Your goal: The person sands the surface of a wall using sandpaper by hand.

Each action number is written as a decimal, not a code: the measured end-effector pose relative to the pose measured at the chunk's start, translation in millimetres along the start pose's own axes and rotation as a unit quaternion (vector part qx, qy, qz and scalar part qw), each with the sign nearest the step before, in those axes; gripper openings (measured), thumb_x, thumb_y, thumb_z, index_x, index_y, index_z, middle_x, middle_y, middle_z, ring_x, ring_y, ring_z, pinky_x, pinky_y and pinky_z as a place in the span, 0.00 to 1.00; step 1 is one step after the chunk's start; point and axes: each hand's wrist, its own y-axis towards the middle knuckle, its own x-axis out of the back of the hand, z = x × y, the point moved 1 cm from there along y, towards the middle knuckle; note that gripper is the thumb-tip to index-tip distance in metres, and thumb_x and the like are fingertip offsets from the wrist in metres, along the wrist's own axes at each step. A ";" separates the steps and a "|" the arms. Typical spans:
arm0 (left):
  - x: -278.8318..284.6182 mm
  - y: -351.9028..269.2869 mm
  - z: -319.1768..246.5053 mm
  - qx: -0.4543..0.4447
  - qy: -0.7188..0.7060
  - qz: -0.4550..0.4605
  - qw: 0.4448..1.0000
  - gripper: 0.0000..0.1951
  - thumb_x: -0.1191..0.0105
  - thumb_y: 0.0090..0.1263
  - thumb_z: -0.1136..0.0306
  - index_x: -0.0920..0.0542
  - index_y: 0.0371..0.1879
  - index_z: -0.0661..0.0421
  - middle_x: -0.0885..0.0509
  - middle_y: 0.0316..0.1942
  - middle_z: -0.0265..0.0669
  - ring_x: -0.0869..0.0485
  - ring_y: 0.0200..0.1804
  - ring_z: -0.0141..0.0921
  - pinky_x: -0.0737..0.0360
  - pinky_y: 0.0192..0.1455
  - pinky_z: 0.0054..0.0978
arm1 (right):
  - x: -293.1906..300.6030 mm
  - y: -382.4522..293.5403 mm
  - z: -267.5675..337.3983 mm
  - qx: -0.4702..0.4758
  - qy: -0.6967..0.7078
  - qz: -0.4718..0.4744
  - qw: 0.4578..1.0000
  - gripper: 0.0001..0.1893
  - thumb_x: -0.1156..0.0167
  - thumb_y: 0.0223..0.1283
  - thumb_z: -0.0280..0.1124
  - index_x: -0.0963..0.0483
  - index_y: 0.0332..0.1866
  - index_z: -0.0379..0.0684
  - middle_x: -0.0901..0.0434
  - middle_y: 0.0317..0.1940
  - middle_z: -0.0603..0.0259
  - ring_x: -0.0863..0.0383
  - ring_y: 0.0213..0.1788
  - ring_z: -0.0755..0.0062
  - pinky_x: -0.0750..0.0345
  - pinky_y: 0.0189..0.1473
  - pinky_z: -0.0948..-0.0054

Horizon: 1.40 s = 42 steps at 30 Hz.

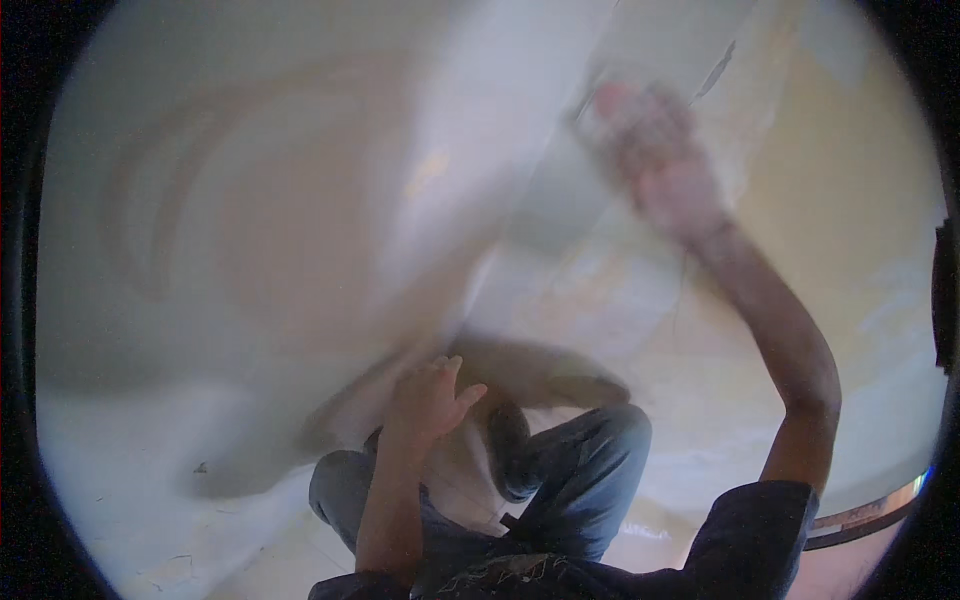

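My right hand [667, 161] reaches up and out to the right against a pale, patchy surface [570, 217]. It is strongly blurred. Whether a flat pad or cloth lies under its fingers cannot be made out. Lower down and left of centre, my left hand [431, 394] is held above my knees, close to the pale surface. Its thumb stands apart from the bent fingers, and nothing shows in it. A dark shadow [540, 367] falls on the surface just beyond my knees.
My bent legs in jeans [592, 465] take up the bottom middle. A seam [536, 180] runs diagonally up the surface, and a dark crack or chipped line [716, 71] lies at upper right. Brownish smears [187, 165] mark the left. A dark curved rim [859, 529] shows at lower right.
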 end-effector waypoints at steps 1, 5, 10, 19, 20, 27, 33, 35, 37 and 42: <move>4.1 -3.4 -3.8 0.012 0.022 0.012 1.000 0.33 0.47 0.70 0.44 0.24 0.62 0.61 0.20 0.59 0.52 0.21 0.60 0.48 0.28 0.66 0.46 | 12.5 5.1 -11.8 -0.063 0.028 -0.062 0.996 0.32 0.46 0.60 0.31 0.37 0.72 0.41 0.38 0.73 0.50 0.41 0.76 0.55 0.47 0.77 0.48; 2.8 -6.2 -8.4 -0.006 0.028 -0.029 0.999 0.33 0.47 0.70 0.44 0.24 0.61 0.62 0.20 0.58 0.49 0.20 0.58 0.48 0.27 0.64 0.48 | -25.3 -2.3 43.8 -0.153 0.079 -0.173 0.970 0.33 0.45 0.58 0.30 0.36 0.72 0.40 0.37 0.73 0.50 0.39 0.75 0.55 0.45 0.76 0.47; 6.8 7.3 -18.9 -0.042 -0.004 -0.013 0.999 0.32 0.47 0.70 0.44 0.24 0.61 0.62 0.19 0.57 0.50 0.20 0.58 0.49 0.25 0.62 0.47 | -116.5 -83.7 224.0 0.141 0.207 0.129 0.959 0.29 0.44 0.55 0.22 0.31 0.67 0.39 0.37 0.74 0.51 0.41 0.76 0.55 0.48 0.79 0.52; -7.8 3.0 -1.4 -0.026 0.027 -0.015 0.999 0.33 0.47 0.70 0.43 0.24 0.62 0.60 0.21 0.61 0.50 0.22 0.62 0.48 0.28 0.66 0.45 | -51.8 -35.4 93.5 -0.089 0.075 -0.025 0.993 0.31 0.43 0.59 0.32 0.35 0.70 0.37 0.40 0.75 0.50 0.38 0.74 0.55 0.40 0.75 0.53; -5.4 -4.0 -1.1 -0.005 0.043 -0.019 0.999 0.34 0.46 0.68 0.40 0.23 0.62 0.58 0.20 0.61 0.49 0.22 0.63 0.48 0.29 0.68 0.44 | -34.3 -27.8 85.7 -0.090 0.079 -0.020 0.993 0.31 0.43 0.59 0.32 0.35 0.70 0.37 0.40 0.75 0.50 0.38 0.74 0.55 0.40 0.75 0.53; -13.4 11.5 -19.6 -0.020 0.021 0.028 0.999 0.34 0.47 0.69 0.41 0.25 0.64 0.57 0.21 0.61 0.48 0.23 0.63 0.49 0.29 0.68 0.44 | -109.8 -67.5 222.8 -0.122 0.164 0.010 0.979 0.36 0.41 0.53 0.32 0.36 0.72 0.39 0.35 0.73 0.54 0.38 0.75 0.56 0.43 0.76 0.55; -11.0 18.0 -29.2 -0.052 0.007 0.061 0.997 0.32 0.48 0.70 0.43 0.25 0.62 0.58 0.20 0.59 0.49 0.22 0.61 0.50 0.28 0.67 0.46 | -143.3 -113.3 309.3 -0.014 0.274 0.074 0.959 0.38 0.42 0.52 0.32 0.38 0.73 0.37 0.37 0.74 0.51 0.38 0.74 0.56 0.43 0.76 0.57; -10.5 12.4 -27.5 -0.062 0.017 0.056 0.996 0.32 0.48 0.70 0.43 0.25 0.62 0.58 0.19 0.57 0.49 0.21 0.60 0.50 0.28 0.66 0.46 | -124.7 -98.9 278.9 -0.108 0.319 0.067 0.939 0.37 0.42 0.53 0.30 0.38 0.73 0.38 0.37 0.74 0.52 0.40 0.76 0.59 0.43 0.75 0.57; -18.2 10.3 -17.0 -0.070 0.028 0.019 0.997 0.28 0.46 0.70 0.46 0.22 0.54 0.60 0.17 0.50 0.48 0.19 0.55 0.48 0.25 0.60 0.45 | -104.7 -77.5 237.8 -0.144 0.237 0.013 0.961 0.35 0.43 0.55 0.28 0.37 0.73 0.40 0.36 0.73 0.56 0.40 0.76 0.61 0.44 0.74 0.54; -17.7 11.4 -21.8 -0.078 0.066 -0.039 0.994 0.24 0.44 0.69 0.48 0.20 0.45 0.61 0.16 0.41 0.47 0.16 0.48 0.45 0.21 0.53 0.44 | -82.2 -58.9 224.0 -0.297 0.164 -0.047 0.940 0.29 0.48 0.61 0.28 0.33 0.71 0.48 0.36 0.74 0.62 0.40 0.77 0.65 0.44 0.74 0.51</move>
